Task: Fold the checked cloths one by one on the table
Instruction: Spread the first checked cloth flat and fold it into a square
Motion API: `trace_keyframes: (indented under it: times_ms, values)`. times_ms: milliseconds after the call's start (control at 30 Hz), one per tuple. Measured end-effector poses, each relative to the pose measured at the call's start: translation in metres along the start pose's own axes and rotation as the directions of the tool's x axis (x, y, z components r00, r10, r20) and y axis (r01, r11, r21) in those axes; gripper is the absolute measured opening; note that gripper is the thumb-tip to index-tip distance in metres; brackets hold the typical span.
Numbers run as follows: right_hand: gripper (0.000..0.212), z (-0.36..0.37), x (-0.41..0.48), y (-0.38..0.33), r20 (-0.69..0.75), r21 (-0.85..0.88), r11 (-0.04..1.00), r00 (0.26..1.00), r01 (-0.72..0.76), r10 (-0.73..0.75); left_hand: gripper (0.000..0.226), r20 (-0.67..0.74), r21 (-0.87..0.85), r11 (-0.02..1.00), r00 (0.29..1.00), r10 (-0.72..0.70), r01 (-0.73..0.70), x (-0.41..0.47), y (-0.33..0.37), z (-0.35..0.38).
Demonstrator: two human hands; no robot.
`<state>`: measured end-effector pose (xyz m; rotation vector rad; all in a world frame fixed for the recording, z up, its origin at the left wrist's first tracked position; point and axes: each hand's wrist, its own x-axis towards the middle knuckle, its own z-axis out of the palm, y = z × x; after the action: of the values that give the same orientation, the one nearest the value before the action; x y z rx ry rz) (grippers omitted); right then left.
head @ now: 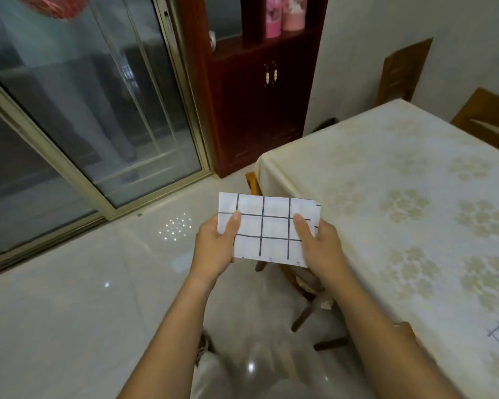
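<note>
At centre frame, a left hand (215,245) and right hand (319,245) pinch a folded white black-checked cloth (267,228) by its sides, left of the cream floral-clothed table (386,180).

Thin, matt white fabric with fine dark grid lines on the folded checked cloth (268,228). Cream tablecloth (386,168) with a soft sheen and a dull beige flower print. Glossy, smooth pale floor tiles (98,283), mirroring points of light. Dark red-brown polished wood on the cabinet (257,125), with small brass-coloured metal handles (270,74). Smooth reflective glass in a pale satin metal frame on the sliding door (84,110). Mid-brown varnished wood on the chair back (404,70). Matt painted wall (386,24).
</note>
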<state>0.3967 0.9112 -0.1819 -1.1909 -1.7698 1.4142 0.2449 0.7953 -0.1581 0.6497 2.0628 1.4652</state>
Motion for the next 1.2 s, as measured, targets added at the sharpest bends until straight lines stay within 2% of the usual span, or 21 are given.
trace_keyframes:
  times_ms: [233, 467, 700, 867, 967, 1100, 1200]
  values:
    - [0.014, 0.097, 0.078, -0.055, -0.035, -0.047, 0.998, 0.999, 0.034, -0.036, 0.023, 0.06, -0.044, 0.999, 0.998, -0.008, 0.01, 0.124, -0.003, -0.068]
    - [0.017, 0.175, 0.142, -0.087, -0.14, -0.053, 0.998, 0.99, 0.024, -0.031, 0.02, 0.178, -0.052, 0.999, 0.984, 0.009, 0.0, 0.229, 0.003, -0.126]
    - [0.025, 0.2, 0.203, -0.089, -0.238, -0.104, 0.993, 0.97, -0.064, 0.038, 0.02, 0.301, -0.043, 0.999, 0.954, 0.006, 0.007, 0.309, -0.006, -0.128]
    - [0.027, 0.231, 0.281, -0.092, -0.229, -0.079, 0.996, 0.973, -0.03, 0.012, 0.022, 0.28, -0.008, 1.0, 0.96, -0.027, 0.03, 0.395, -0.001, -0.122]
    - [0.026, 0.247, 0.339, -0.097, -0.195, -0.055, 0.998, 0.981, -0.01, -0.001, 0.026, 0.261, 0.063, 0.998, 0.965, 0.0, -0.017, 0.446, 0.012, -0.123]
    - [0.027, 0.258, 0.415, -0.122, -0.16, -0.031, 0.999, 0.987, 0.014, -0.019, 0.028, 0.236, 0.069, 0.993, 0.969, 0.076, -0.094, 0.517, 0.046, -0.12]
    - [0.027, 0.252, 0.462, -0.136, -0.197, -0.012, 0.999, 0.98, 0.036, -0.038, 0.024, 0.263, 0.073, 0.987, 0.957, 0.12, -0.144, 0.562, 0.073, -0.102]
